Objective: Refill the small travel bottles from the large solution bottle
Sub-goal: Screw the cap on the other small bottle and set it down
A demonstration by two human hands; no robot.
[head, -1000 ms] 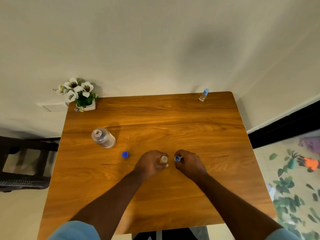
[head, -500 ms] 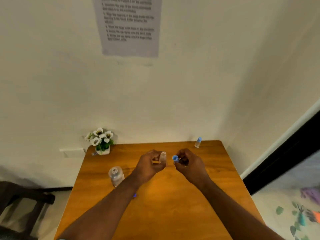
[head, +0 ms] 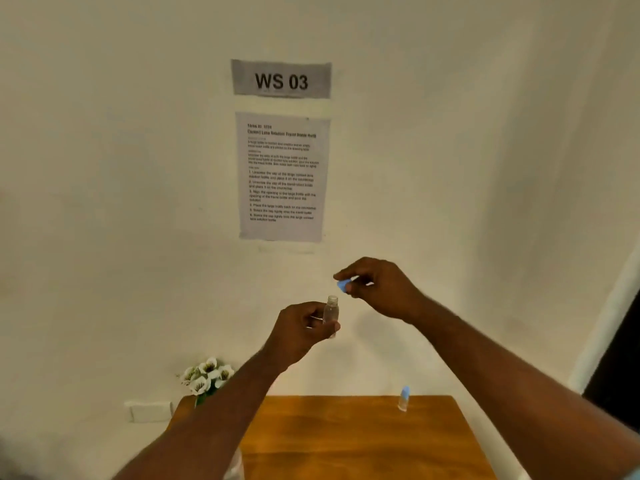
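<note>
We hold the small travel bottle [head: 330, 311] in our left hand [head: 300, 332], fingers curled round its lower half. Its long axis runs nearly vertical, with the open neck pointing up and leaning slightly to the right, toward the wall poster [head: 282, 176]. The bottle is clear, and we cannot tell whether any liquid is inside.

Our right hand [head: 382, 289] pinches the blue cap [head: 343, 285] between thumb and fingertips, just above and to the right of the bottle's neck. The cap is apart from the bottle, and its open side is not plainly shown.

Both hands are raised in front of the wall, well above the wooden table [head: 363, 441]. A second small bottle with a blue cap [head: 403, 399] stands upright near the table's far right edge. A pot of white flowers [head: 207, 375] sits at the far left corner. A sign reading WS 03 [head: 281, 79] hangs above the poster. A bit of clear plastic shows beside our left forearm at the bottom edge, too hidden to identify.

Compared with 0.5 s ago, both hands are higher against the wall, and the view has tilted upward. The cap now sits above the neck instead of level with it. The bottle stands more upright than before.
</note>
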